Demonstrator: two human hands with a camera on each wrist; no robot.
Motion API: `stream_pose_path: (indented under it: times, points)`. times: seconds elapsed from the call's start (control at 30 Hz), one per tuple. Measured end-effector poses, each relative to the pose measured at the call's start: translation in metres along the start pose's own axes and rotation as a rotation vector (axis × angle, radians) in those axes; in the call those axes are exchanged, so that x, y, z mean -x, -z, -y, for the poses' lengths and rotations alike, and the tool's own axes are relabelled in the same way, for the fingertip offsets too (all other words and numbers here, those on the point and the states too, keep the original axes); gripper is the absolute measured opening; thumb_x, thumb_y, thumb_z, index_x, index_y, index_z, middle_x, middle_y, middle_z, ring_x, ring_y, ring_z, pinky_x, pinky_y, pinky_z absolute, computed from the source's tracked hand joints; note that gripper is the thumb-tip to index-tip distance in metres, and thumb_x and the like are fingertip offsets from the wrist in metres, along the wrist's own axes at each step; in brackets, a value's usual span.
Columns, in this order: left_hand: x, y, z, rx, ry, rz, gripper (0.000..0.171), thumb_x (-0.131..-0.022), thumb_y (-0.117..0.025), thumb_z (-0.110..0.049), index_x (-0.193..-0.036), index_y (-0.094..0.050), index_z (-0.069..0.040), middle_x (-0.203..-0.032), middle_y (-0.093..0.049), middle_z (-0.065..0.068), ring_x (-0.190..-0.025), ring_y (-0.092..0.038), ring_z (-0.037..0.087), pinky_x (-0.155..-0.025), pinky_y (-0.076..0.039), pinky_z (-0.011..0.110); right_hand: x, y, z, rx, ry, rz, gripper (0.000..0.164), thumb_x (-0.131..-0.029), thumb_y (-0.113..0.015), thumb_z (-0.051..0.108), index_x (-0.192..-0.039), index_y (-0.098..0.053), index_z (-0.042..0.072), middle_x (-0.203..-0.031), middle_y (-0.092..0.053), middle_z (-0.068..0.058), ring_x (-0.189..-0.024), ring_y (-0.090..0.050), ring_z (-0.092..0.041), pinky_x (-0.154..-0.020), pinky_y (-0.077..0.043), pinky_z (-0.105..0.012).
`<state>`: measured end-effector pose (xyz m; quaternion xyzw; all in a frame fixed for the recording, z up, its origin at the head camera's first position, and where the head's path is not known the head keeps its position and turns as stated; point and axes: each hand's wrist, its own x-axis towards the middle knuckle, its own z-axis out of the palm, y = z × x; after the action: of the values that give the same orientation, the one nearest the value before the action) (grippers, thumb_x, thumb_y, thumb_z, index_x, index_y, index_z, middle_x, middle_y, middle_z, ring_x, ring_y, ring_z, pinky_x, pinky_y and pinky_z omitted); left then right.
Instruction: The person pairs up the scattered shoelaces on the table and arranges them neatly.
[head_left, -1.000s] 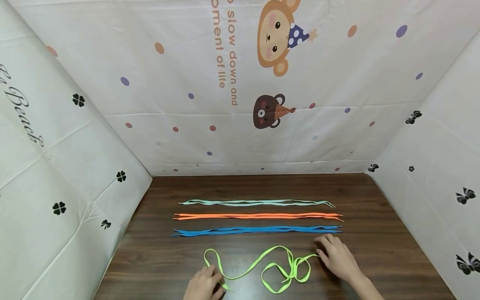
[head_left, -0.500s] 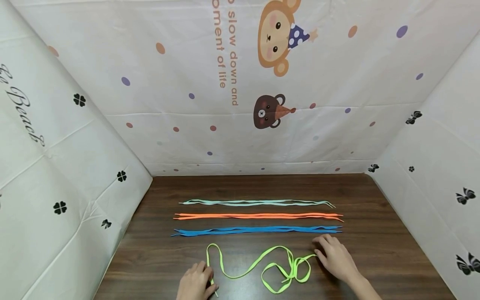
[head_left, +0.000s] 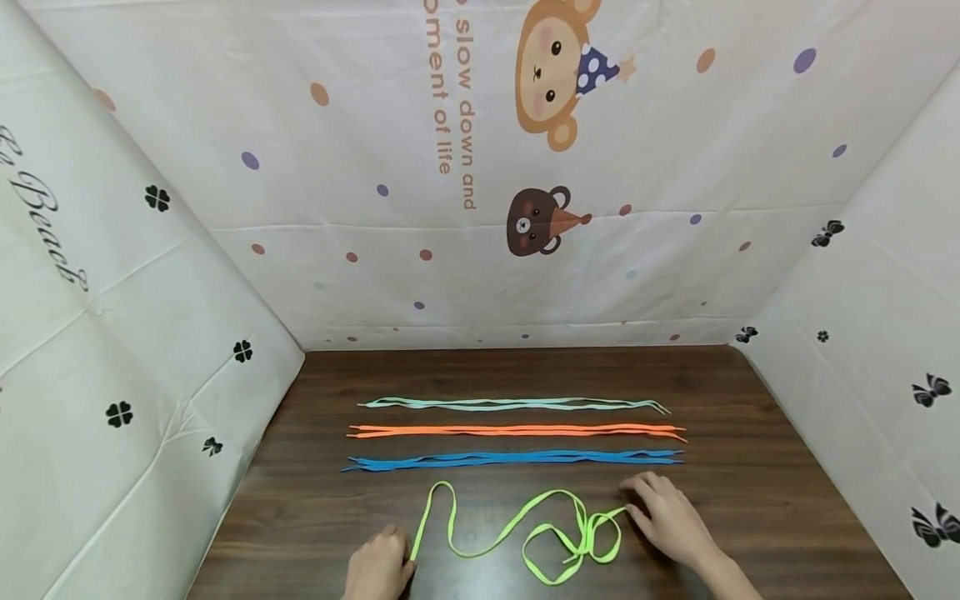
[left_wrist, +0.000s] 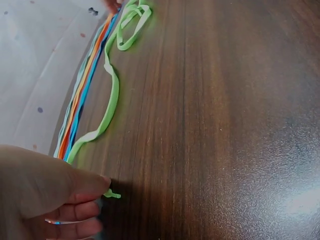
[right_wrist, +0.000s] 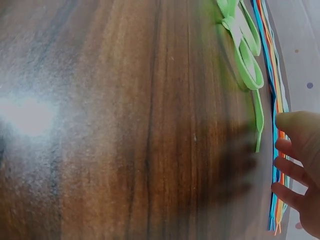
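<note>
A lime-green shoelace point(head_left: 480, 553) lies loosely on the table, its right part gathered in loops tied like a bow. My left hand point(head_left: 377, 563) pinches it close to its left end between thumb and fingers; in the left wrist view a short tip point(left_wrist: 114, 194) pokes out past the thumb. At the right, my right hand point(head_left: 670, 514) hovers beside the lace's other end. The right wrist view shows that end point(right_wrist: 259, 135) free, with the fingers point(right_wrist: 292, 172) spread apart and holding nothing.
Behind the green lace, blue laces point(head_left: 517, 457), orange laces point(head_left: 517, 431) and mint laces point(head_left: 517, 405) lie stretched out in parallel rows on the brown wooden table point(head_left: 765, 467). White printed cloth point(head_left: 420, 275) stands around the back and both sides.
My left hand has moved left and toward me, drawing the lace's left end along and pulling its bend into a taller curve. My right hand has shifted slightly left.
</note>
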<state>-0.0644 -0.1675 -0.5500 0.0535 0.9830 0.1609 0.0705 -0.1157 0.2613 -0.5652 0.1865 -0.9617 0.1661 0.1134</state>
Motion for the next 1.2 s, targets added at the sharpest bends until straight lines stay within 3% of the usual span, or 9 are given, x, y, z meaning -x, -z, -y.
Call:
stream_pose_path:
  times: [0.37, 0.6, 0.83, 1.0, 1.2]
  points:
    - [0.000, 0.003, 0.000, 0.019, 0.021, 0.045, 0.020, -0.075, -0.066, -0.008, -0.065, -0.049, -0.012, -0.059, -0.044, -0.003, -0.047, -0.045, 0.013, -0.041, -0.037, 0.033, -0.001, -0.009, 0.003, 0.014, 0.161, -0.011, 0.030, -0.065, -0.079, 0.009, -0.087, -0.063, 0.021, -0.084, -0.053, 0.009, -0.075, -0.052, -0.010, -0.056, -0.041, -0.027]
    - [0.001, 0.008, 0.004, -0.043, -0.002, -0.071, 0.021, -0.083, -0.062, -0.011, -0.078, -0.042, -0.009, -0.050, -0.042, -0.001, -0.039, -0.043, 0.017, -0.035, -0.030, 0.033, 0.000, -0.012, 0.004, 0.027, 0.152, -0.009, 0.030, -0.065, -0.079, 0.009, -0.076, -0.054, 0.023, -0.076, -0.044, 0.013, -0.068, -0.040, -0.004, -0.054, -0.029, -0.020]
    - [0.001, 0.014, 0.012, -0.030, -0.017, -0.165, 0.019, -0.081, -0.066, -0.008, -0.081, -0.048, -0.013, -0.054, -0.049, -0.004, -0.040, -0.043, 0.013, -0.035, -0.028, 0.028, 0.000, -0.010, 0.004, 0.012, 0.157, -0.040, 0.033, -0.065, -0.078, 0.004, -0.075, -0.053, 0.022, -0.073, -0.042, 0.015, -0.063, -0.035, -0.002, -0.052, -0.028, -0.018]
    - [0.000, 0.017, 0.018, -0.016, -0.001, -0.148, 0.015, -0.079, -0.067, -0.005, -0.085, -0.055, -0.012, -0.066, -0.060, -0.003, -0.046, -0.052, 0.014, -0.037, -0.034, 0.030, 0.001, -0.008, 0.003, 0.015, 0.172, -0.052, 0.034, -0.062, -0.078, 0.002, -0.075, -0.053, 0.021, -0.072, -0.042, 0.015, -0.062, -0.036, -0.001, -0.051, -0.029, -0.019]
    - [0.001, 0.022, 0.026, -0.007, 0.031, -0.137, 0.011, -0.080, -0.066, -0.005, -0.080, -0.060, -0.014, -0.066, -0.060, -0.006, -0.048, -0.051, 0.010, -0.038, -0.035, 0.028, 0.002, -0.008, 0.002, 0.015, 0.185, -0.076, 0.032, -0.062, -0.079, 0.004, -0.076, -0.056, 0.021, -0.074, -0.047, 0.014, -0.065, -0.041, -0.002, -0.051, -0.033, -0.021]
